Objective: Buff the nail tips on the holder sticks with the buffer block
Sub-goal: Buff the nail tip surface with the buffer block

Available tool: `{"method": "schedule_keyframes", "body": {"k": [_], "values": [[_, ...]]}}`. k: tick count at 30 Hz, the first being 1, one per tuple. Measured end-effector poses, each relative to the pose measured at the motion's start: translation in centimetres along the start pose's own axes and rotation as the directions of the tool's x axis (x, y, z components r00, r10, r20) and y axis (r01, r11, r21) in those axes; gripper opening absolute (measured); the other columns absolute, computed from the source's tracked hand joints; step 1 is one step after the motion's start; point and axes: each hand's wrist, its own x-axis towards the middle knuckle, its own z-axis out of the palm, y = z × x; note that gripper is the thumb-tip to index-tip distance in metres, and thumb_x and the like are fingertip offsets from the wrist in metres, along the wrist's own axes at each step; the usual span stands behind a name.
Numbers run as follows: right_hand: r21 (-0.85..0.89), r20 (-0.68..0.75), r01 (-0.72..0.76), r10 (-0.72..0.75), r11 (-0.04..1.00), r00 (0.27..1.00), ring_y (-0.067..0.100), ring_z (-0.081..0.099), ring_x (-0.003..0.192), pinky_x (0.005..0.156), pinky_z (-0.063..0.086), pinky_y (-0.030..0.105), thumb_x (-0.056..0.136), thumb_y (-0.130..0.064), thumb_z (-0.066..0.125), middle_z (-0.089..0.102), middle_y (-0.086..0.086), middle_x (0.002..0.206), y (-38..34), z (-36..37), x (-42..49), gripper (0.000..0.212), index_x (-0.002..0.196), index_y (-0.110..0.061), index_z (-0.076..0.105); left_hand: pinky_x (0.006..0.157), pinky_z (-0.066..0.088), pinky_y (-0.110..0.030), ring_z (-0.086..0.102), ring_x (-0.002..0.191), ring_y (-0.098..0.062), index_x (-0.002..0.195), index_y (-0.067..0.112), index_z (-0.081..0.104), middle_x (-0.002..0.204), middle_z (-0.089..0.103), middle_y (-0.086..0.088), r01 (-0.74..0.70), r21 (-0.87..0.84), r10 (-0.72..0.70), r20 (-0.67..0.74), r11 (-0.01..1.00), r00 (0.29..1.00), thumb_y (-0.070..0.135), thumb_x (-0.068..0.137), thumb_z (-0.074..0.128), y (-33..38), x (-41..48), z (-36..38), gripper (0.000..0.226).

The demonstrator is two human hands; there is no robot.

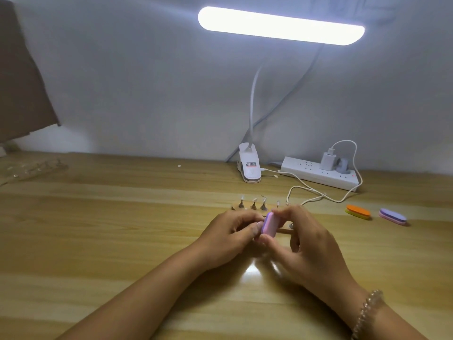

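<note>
**Q:** Where are the hands?

**A:** Both meet over the middle of the wooden table (98, 217), nearer its front edge than its far edge. The right hand (311, 244) pinches a pink and purple buffer block (269, 227) between thumb and forefinger, and the block stands on its edge. The left hand (228, 231) has curled fingers, with the tips bunched against the block's left face. What they may hold is hidden, so I cannot tell whether that hand grips anything. A beaded bracelet (367, 312) circles the right wrist.

**Q:** And the nail tips?

**A:** Just behind the hands, a small wooden base (235, 206) carries a row of upright holder sticks (253, 206). Clear nail tips (254, 200) sit on top of them.

**Q:** What else is on the table?

**A:** Toward the right edge lie an orange and yellow block (358, 212) and a purple and pink block (392, 216), near each other but apart. Along the far edge sit a white lamp clip (249, 165) and a white power strip (318, 174) with a charger (327, 160) plugged in. A white cable (306, 187) loops across the wood in front of the strip. The lit lamp bar (282, 25) hangs above.
</note>
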Motion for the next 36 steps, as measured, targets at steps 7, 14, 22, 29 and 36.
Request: {"method": "schedule_keyframes", "body": {"k": [7,14,22,29,36], "values": [[0.052,-0.048,-0.060,0.062,0.997,0.997,-0.003,0.050,0.062,0.055,0.043,0.024,0.075,-0.033,0.081,0.058,-0.019,0.090,0.4,0.0,0.5,0.034,0.101,-0.025,0.060,0.056,0.038,-0.012,0.054,0.064,0.003,0.093,0.018,0.070,0.071,0.062,0.015,0.005,-0.016,-0.005,0.000,1.000,1.000,0.020,0.098,0.052,0.2,0.0,-0.1,0.018],[0.100,-0.060,-0.088,0.095,0.991,0.994,0.000,0.053,0.064,0.056,0.040,0.021,0.075,-0.031,0.081,0.061,-0.016,0.089,0.4,-0.2,0.8,0.032,0.098,-0.025,0.061,0.055,0.037,-0.009,0.053,0.060,0.007,0.093,0.021,0.069,0.070,0.062,0.015,0.011,-0.029,-0.011,-0.005,1.000,1.000,0.011,0.101,0.053,0.3,-0.1,-0.1,0.021],[0.117,-0.045,-0.090,0.096,0.989,0.994,-0.007,0.054,0.070,0.059,0.039,0.019,0.075,-0.029,0.082,0.061,-0.017,0.089,0.3,-0.1,0.8,0.032,0.099,-0.022,0.062,0.052,0.037,-0.011,0.051,0.054,0.006,0.092,0.024,0.068,0.069,0.063,0.015,0.019,-0.025,-0.019,-0.006,1.000,1.000,0.010,0.101,0.052,0.5,-0.2,-0.2,0.024],[0.114,0.010,-0.056,0.055,0.992,0.998,-0.011,0.053,0.067,0.057,0.039,0.016,0.074,-0.035,0.081,0.061,-0.020,0.089,-0.1,0.0,0.4,0.034,0.098,-0.024,0.061,0.054,0.041,-0.019,0.052,0.062,-0.001,0.101,0.010,0.071,0.075,0.063,0.010,0.051,-0.027,-0.051,-0.006,0.998,0.999,0.018,0.100,0.052,0.5,-0.3,-0.2,0.020],[0.079,0.034,-0.002,-0.001,0.997,0.999,-0.015,0.050,0.066,0.057,0.041,0.014,0.074,-0.037,0.081,0.059,-0.021,0.087,-0.2,0.2,0.2,0.033,0.096,-0.024,0.059,0.051,0.040,-0.019,0.050,0.053,-0.004,0.100,0.018,0.071,0.068,0.061,0.015,0.069,-0.043,-0.070,-0.012,0.997,0.997,0.012,0.101,0.053,0.6,-0.3,-0.2,0.019]]}}
